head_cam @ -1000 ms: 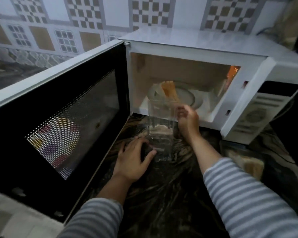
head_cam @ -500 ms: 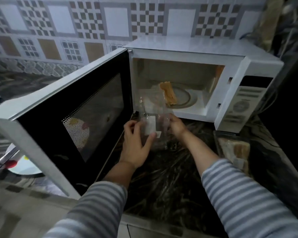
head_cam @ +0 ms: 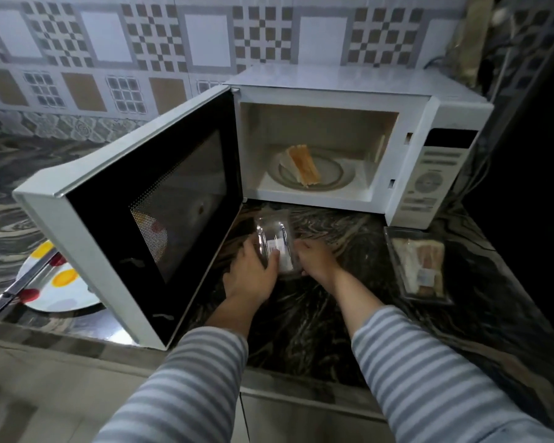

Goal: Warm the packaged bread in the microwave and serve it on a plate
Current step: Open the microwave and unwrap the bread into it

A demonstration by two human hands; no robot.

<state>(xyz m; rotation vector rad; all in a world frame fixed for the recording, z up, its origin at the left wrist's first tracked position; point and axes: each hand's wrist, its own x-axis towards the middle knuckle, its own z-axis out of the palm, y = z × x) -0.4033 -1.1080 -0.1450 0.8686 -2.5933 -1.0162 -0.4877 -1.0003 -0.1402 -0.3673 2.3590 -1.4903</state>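
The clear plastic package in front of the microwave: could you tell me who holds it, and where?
Both hands hold the empty clear package: left hand on its left side, right hand on its right.

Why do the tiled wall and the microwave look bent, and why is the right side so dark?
Head view: the wide-angle lens bows the tile lines and the microwave; its lit cavity shows the bread clearly, the right edge falls into shadow, and the clear package between both hands is slightly blurred.

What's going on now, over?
Both hands, left and right, hold the empty clear package above the counter. Bread sits on the turntable, microwave door wide open. Nothing blocking.
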